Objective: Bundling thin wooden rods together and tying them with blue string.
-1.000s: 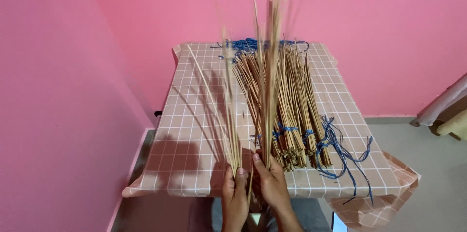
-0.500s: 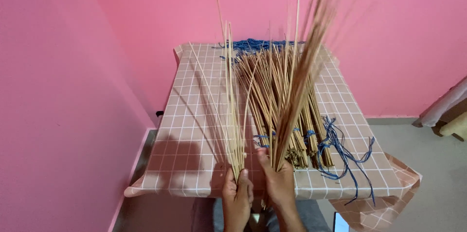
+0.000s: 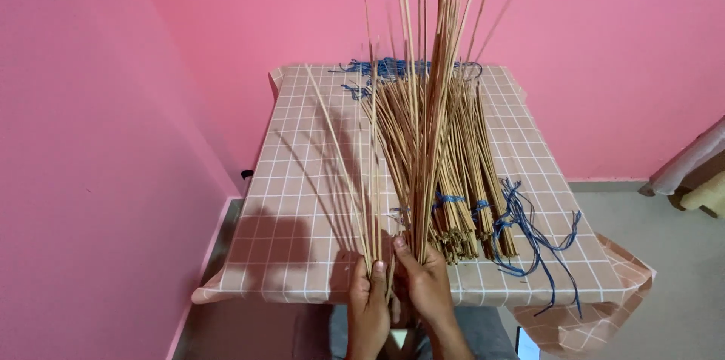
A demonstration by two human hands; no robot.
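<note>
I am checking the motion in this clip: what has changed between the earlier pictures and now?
The right hand swung its bunch of sticks first rightward, then back to nearly upright. The left hand kept its thin sticks almost as they were. Nothing was let go. The tied bundles, blue strings and table stayed in place.

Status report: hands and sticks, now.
Left hand shut on thin stick bunch. Right hand shut on thick stick bunch, upright. Tied bundles and blue strings on table.

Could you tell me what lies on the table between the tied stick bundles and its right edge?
In the head view, loose blue strings lie there on the checked tablecloth, beside the tied stick bundles.
</note>
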